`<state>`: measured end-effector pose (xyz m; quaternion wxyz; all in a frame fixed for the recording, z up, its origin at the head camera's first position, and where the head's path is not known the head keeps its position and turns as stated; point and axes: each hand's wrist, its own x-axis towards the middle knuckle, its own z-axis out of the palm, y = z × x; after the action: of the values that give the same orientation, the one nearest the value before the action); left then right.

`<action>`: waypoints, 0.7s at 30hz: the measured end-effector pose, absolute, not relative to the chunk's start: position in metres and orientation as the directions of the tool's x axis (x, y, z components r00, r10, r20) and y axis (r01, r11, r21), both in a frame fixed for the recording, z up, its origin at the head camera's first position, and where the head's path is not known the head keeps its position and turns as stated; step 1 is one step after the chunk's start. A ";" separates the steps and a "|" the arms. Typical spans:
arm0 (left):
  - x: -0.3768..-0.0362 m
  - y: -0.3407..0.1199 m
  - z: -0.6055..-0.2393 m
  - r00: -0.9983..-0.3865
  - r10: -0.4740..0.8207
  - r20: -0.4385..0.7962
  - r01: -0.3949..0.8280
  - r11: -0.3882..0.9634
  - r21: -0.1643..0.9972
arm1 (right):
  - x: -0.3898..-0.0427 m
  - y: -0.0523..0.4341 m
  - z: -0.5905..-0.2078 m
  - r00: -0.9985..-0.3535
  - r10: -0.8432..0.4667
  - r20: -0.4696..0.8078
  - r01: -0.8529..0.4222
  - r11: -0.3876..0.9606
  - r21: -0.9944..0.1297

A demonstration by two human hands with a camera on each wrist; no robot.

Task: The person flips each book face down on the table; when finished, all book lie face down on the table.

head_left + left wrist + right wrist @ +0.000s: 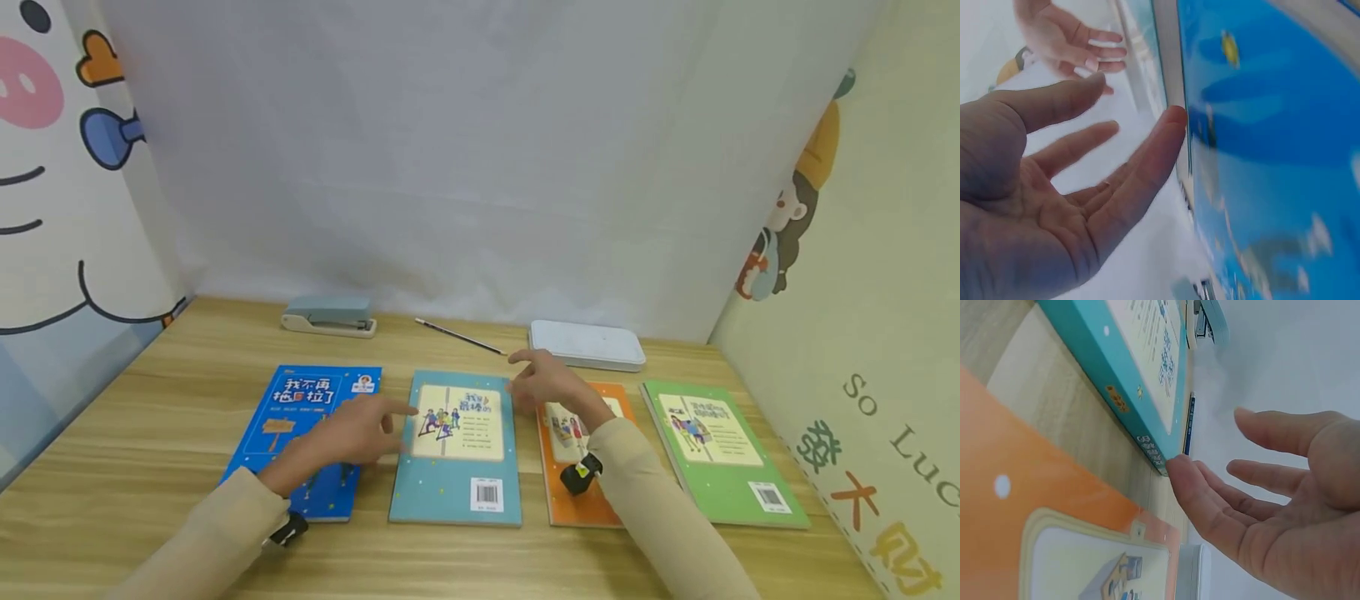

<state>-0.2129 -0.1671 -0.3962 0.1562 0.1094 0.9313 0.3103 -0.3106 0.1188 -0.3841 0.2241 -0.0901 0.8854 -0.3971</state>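
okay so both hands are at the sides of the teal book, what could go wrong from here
The left hand and right hand are open with straight fingers at the edges of the flat teal paperback book, so a lift could slip. The blue book and orange book lie close alongside and might get nudged.

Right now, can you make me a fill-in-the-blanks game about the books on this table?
1. The flat teal paperback book lies between the dark blue book and the ___ book.
2. The number of books lying on the wooden table is ___.
3. The left hand and the right hand are both ___, holding nothing.
4. The pale blue stapler sits behind the ___ book.

Missing words: orange; four; open; dark blue
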 end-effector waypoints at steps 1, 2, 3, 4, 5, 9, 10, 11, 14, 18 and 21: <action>-0.213 -0.172 -0.395 -0.931 0.302 -0.205 0.118 0.781 0.614 | -0.312 0.118 -0.384 -0.887 -0.337 -0.315 0.009 0.670 -0.742; -0.212 -0.177 -0.394 -0.934 0.306 -0.183 0.135 0.778 0.613 | -0.312 0.116 -0.384 -0.889 -0.343 -0.302 -0.004 0.667 -0.745; -0.212 -0.182 -0.393 -0.937 0.308 -0.165 0.147 0.776 0.614 | -0.313 0.115 -0.383 -0.892 -0.347 -0.290 -0.011 0.657 -0.754; -0.212 -0.188 -0.391 -0.939 0.307 -0.154 0.152 0.773 0.616 | -0.314 0.113 -0.384 -0.895 -0.352 -0.275 -0.020 0.647 -0.762; -0.211 -0.193 -0.389 -0.939 0.313 -0.141 0.164 0.769 0.618 | -0.314 0.111 -0.384 -0.896 -0.360 -0.261 -0.029 0.633 -0.773; -0.206 -0.212 -0.382 -0.931 0.352 -0.093 0.225 0.758 0.612 | -0.317 0.102 -0.388 -0.886 -0.417 -0.203 -0.067 0.548 -0.834; -0.205 -0.216 -0.381 -0.928 0.363 -0.084 0.242 0.759 0.604 | -0.318 0.099 -0.390 -0.886 -0.422 -0.192 -0.074 0.538 -0.840; -0.204 -0.221 -0.381 -0.925 0.373 -0.074 0.260 0.763 0.592 | -0.318 0.095 -0.391 -0.883 -0.435 -0.178 -0.086 0.523 -0.848; -0.201 -0.235 -0.382 -0.912 0.407 -0.044 0.320 0.776 0.543 | -0.320 0.080 -0.396 -0.879 -0.452 -0.151 -0.112 0.504 -0.857; -0.197 -0.251 -0.386 -0.907 0.419 -0.054 0.335 0.791 0.512 | -0.320 0.060 -0.399 -0.878 -0.466 -0.115 -0.152 0.497 -0.855; -0.195 -0.261 -0.389 -0.908 0.406 -0.105 0.304 0.810 0.502 | -0.318 0.045 -0.400 -0.878 -0.471 -0.086 -0.191 0.510 -0.839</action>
<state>-0.1950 -0.2606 -0.3893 0.1040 0.1876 0.9455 0.2450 -0.3183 0.0446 -0.4004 0.1535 -0.1935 0.8552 -0.4556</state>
